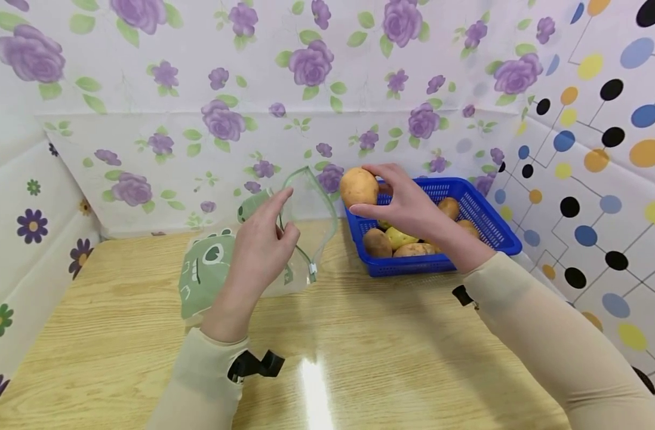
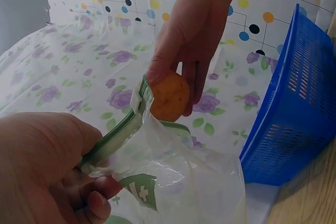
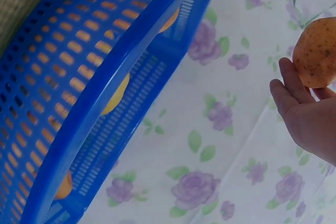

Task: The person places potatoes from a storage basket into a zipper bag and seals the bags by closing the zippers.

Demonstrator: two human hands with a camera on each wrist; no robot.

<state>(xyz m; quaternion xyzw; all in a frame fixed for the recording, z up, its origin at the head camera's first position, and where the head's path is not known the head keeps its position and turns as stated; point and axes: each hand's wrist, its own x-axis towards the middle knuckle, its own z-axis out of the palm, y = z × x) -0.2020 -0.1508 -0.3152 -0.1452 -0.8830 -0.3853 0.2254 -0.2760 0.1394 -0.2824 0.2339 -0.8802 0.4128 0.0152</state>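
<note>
A round tan potato (image 1: 359,187) is held between the thumb and fingers of my right hand (image 1: 405,200), above the left end of a blue basket (image 1: 440,263). My left hand (image 1: 265,242) pinches the rim of a clear zip bag (image 1: 319,230) with green edging and a green cartoon face (image 1: 206,272). The bag's mouth gapes toward the right, with its white slider (image 1: 313,269) at the lower corner. In the left wrist view the potato (image 2: 169,97) appears right behind the bag's green rim (image 2: 118,132).
Several more potatoes (image 1: 378,243) lie in the basket, near the back wall at the right. Purple-flowered cloth (image 1: 225,119) hangs behind the wooden table (image 1: 359,352), and dotted cloth (image 1: 596,179) covers the right side.
</note>
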